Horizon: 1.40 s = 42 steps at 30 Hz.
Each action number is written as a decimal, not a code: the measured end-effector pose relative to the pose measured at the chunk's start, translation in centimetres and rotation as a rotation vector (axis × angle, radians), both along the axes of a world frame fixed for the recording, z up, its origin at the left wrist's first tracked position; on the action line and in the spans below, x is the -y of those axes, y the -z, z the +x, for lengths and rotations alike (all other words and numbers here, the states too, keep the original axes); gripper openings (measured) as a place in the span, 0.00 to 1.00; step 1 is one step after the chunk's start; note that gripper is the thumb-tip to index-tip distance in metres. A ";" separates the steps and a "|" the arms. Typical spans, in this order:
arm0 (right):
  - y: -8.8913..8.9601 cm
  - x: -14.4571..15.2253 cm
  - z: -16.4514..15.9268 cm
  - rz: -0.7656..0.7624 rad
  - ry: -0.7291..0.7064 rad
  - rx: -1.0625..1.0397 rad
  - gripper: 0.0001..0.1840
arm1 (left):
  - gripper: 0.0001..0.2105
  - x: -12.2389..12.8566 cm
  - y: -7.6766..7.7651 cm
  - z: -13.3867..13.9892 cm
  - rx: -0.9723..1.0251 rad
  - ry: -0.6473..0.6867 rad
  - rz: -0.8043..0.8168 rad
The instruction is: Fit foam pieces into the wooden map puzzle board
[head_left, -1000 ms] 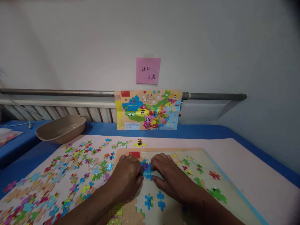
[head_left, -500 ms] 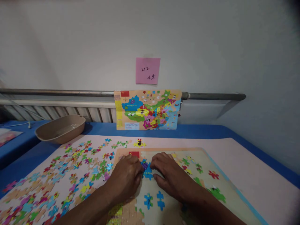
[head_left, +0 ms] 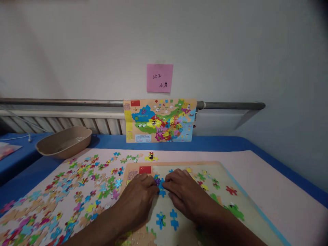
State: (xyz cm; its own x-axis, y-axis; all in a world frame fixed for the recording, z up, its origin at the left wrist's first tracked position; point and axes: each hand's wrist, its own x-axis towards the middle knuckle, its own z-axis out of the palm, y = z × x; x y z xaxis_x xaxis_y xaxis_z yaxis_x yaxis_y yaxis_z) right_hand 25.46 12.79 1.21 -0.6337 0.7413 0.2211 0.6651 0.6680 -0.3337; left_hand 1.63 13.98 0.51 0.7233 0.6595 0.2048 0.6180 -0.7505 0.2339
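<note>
Between my hands lies a small cluster of joined blue puzzle pieces (head_left: 162,192) with purple grapes printed on it, partly covered by fingers. My left hand (head_left: 140,193) is closed, its fingertips pressed on the cluster's left side. From the right, my right hand (head_left: 183,191) has its curled fingers against the cluster's right edge. Both rest over the pale puzzle board (head_left: 222,205), which has a peach and blue rim. Nearer me on the board lie a blue-green puzzle piece (head_left: 161,220) and a joined blue pair (head_left: 174,219).
Many loose puzzle pieces (head_left: 84,177) spread over the pink sheet at left. A yellow piece group with a black animal (head_left: 151,156) sits beyond the board. A beige basin (head_left: 64,141) stands back left. A printed map (head_left: 161,121) hangs from the pipe below a pink note (head_left: 160,78).
My right hand's fingers have closed in leftward against the blue cluster. My left hand has shifted slightly onto its left side. The whole view has moved a little.
</note>
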 end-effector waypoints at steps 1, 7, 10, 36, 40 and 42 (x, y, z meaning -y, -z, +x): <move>0.0 0.0 0.0 -0.002 0.004 0.002 0.14 | 0.09 0.0 0.0 0.0 0.002 0.000 -0.003; -0.3 0.2 -0.4 -0.027 0.025 0.026 0.15 | 0.10 -0.1 0.5 -0.1 0.023 -0.002 0.001; -0.5 0.4 -0.5 -0.039 0.022 0.022 0.16 | 0.09 0.0 0.3 -0.1 -0.001 -0.019 -0.001; -0.2 0.4 -0.8 -0.059 0.024 0.073 0.17 | 0.11 0.5 0.2 -0.5 -0.041 -0.043 0.004; -0.5 0.2 -0.8 -0.050 0.015 0.112 0.17 | 0.11 0.5 -0.1 -0.5 -0.042 -0.039 -0.015; -0.5 0.2 -0.8 -0.051 0.007 0.125 0.17 | 0.10 0.5 -0.4 -0.3 -0.044 -0.043 -0.021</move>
